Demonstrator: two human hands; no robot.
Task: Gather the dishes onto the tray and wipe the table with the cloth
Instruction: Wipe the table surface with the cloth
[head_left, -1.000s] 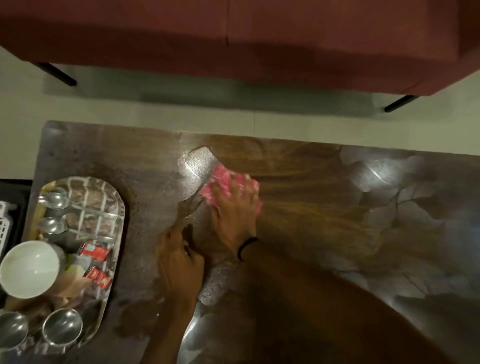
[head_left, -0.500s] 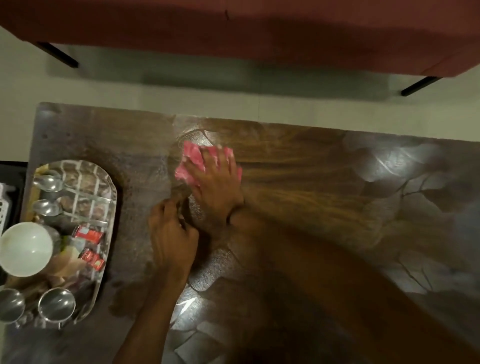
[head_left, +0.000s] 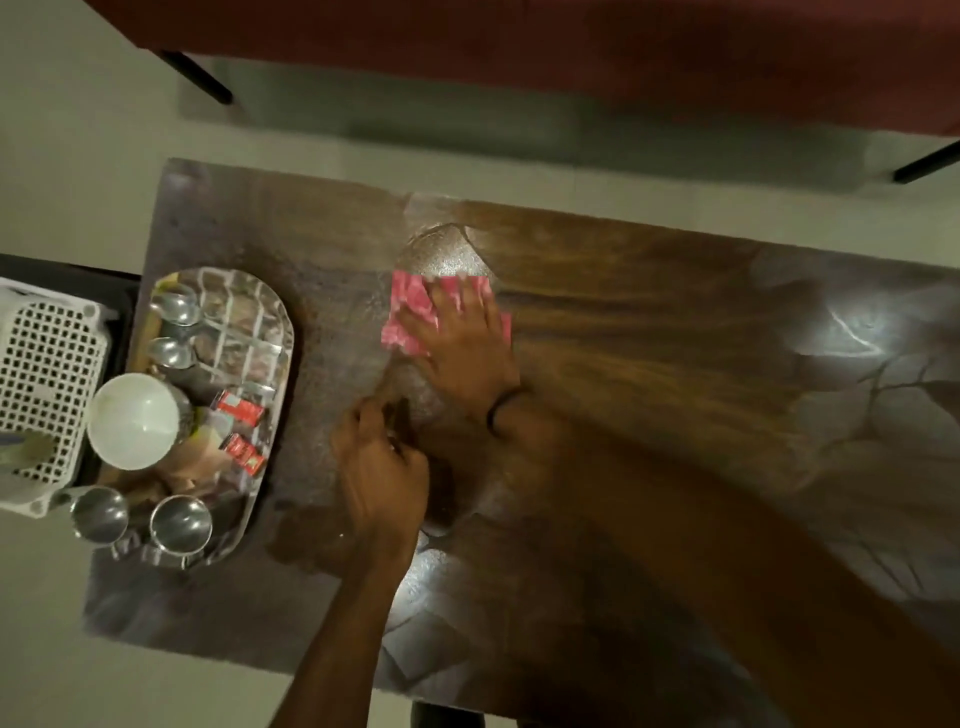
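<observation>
My right hand (head_left: 465, 348) lies flat, fingers spread, pressing a pink cloth (head_left: 410, 314) onto the glossy wooden table (head_left: 649, 332) near its far middle. My left hand (head_left: 382, 473) rests on the table just below it, fingers curled in; anything inside it is hidden. At the table's left end sits a steel tray (head_left: 270, 312) holding a white bowl (head_left: 132, 421), two spoons (head_left: 174, 332), two steel cups (head_left: 179, 522) and red sachets (head_left: 239, 408).
A white perforated basket (head_left: 47, 364) stands beside the table's left end. A red sofa (head_left: 571, 52) on black legs runs along the far side, with pale floor between it and the table.
My right hand slid the cloth left and toward the far edge of the table. The left hand stayed close beneath it. The camera view shifted.
</observation>
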